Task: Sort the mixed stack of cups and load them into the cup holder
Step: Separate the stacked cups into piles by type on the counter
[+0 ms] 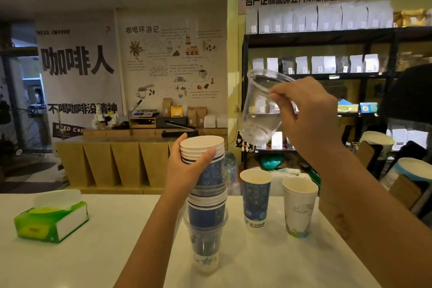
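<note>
A tall mixed stack of cups (207, 213) stands on the white counter (93, 252), with blue paper cups and clear plastic cups nested together. My left hand (187, 168) grips the stack near its top, thumb across the white rims. My right hand (304, 112) holds a clear plastic cup (259, 110) up in the air, tilted, to the right of and above the stack. A blue paper cup (256, 199) and a white paper cup (299, 208) stand apart on the counter to the right of the stack. No cup holder is in view.
A green tissue box (51, 220) lies on the counter at the left. Beyond the counter stand a cardboard-coloured bar and black shelves (327, 37) with white bags. Stools are at the far right.
</note>
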